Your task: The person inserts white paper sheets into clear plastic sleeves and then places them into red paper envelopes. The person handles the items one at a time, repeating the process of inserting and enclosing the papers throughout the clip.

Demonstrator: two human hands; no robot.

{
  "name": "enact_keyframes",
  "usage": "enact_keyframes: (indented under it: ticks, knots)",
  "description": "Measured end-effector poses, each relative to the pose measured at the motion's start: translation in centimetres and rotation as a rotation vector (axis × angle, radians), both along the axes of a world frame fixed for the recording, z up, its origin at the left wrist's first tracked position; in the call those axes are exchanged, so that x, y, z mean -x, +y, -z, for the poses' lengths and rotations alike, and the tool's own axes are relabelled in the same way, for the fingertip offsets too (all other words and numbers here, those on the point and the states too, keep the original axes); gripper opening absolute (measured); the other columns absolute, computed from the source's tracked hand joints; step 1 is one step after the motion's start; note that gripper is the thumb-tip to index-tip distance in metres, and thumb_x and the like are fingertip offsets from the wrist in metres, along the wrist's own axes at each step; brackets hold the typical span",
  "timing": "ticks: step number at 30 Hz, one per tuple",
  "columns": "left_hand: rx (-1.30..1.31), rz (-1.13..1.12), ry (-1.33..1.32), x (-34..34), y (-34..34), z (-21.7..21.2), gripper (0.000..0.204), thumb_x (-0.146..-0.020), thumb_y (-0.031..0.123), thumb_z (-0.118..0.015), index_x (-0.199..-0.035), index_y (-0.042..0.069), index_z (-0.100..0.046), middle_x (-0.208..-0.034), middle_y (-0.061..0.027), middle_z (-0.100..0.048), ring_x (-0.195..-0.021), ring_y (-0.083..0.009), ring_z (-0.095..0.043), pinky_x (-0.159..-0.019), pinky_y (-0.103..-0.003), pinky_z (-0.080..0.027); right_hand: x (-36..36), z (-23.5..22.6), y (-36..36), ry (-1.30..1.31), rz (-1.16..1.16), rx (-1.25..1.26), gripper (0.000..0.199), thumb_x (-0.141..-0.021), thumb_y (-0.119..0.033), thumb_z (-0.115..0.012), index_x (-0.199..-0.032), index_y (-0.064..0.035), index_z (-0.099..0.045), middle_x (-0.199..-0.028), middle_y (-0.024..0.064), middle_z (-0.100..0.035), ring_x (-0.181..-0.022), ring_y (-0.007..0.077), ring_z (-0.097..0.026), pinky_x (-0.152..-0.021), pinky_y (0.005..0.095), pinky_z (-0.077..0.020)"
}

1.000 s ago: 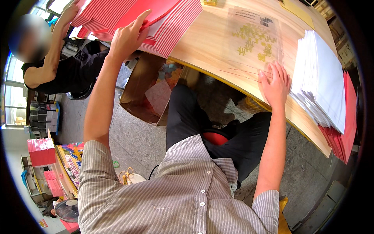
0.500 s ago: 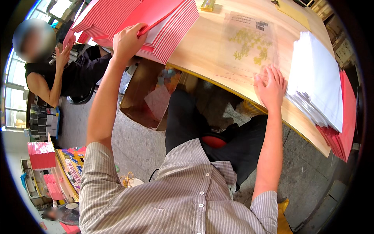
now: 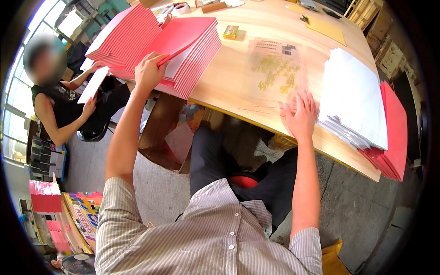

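Pickup, we judge | red folder (image 3: 185,34) tops stack (image 3: 198,66) | left hand (image 3: 149,74): fingers pinching its raised edge | right hand (image 3: 300,114): fingers loosely spread on table (image 3: 224,91) by clear sheet (image 3: 275,68) | next, we think: firm pinch, clean lift.

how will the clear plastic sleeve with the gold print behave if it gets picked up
The clear sleeve is probably floppy, since the table shows through its thin film. It looks light for its size, with no bulk visible inside. Lying flat, it seems unlikely to roll or tip.
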State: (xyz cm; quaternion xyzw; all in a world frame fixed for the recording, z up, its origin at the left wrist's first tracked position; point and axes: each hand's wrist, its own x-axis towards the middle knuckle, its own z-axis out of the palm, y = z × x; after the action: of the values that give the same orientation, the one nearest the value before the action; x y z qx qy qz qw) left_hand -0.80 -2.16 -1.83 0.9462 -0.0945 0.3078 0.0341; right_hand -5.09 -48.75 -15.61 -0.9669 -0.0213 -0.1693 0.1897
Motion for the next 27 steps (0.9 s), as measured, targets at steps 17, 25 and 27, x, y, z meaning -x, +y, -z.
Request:
enact_keyframes:
  ticks: [17,25,27]
  knots:
    - [0.354,0.130,-0.644,0.4,1.5,-11.4,0.022,-0.092,0.021,-0.070,-0.110,0.008,-0.073,-0.086,-0.0169,-0.073,-0.075,-0.0320,-0.071,-0.068,-0.036,-0.053,4.5,-7.3,1.5,-0.448,-0.377,-0.629,0.058,-0.088,-0.008,-0.071,-0.141,0.0011,-0.049,-0.147,0.0193,-0.050,-0.139,0.0339,-0.046,-0.114,0.0443,-0.0355]
    - [0.929,0.210,0.011,4.7,-9.1,-6.5,0.027,-0.094,0.021,-0.073,-0.101,-0.005,-0.073,-0.083,-0.0062,-0.073,-0.075,-0.0116,-0.066,-0.067,-0.029,-0.052,3.3,-11.8,0.3,-0.029,-0.565,-1.207,0.088,-0.082,-0.013,-0.079,-0.153,0.0019,-0.030,-0.153,0.0180,-0.043,-0.142,0.0271,-0.041,-0.115,0.0385,-0.0354]
    - [1.165,0.353,0.101,5.5,-10.7,-4.0,0.023,-0.094,0.016,-0.071,-0.103,-0.005,-0.072,-0.084,-0.0053,-0.072,-0.075,-0.0115,-0.066,-0.067,-0.028,-0.053,4.2,-10.1,-1.1,0.246,-0.634,-1.447,0.079,-0.083,-0.011,-0.078,-0.150,0.0017,-0.037,-0.147,0.0152,-0.051,-0.135,0.0241,-0.049,-0.112,0.0377,-0.0389]
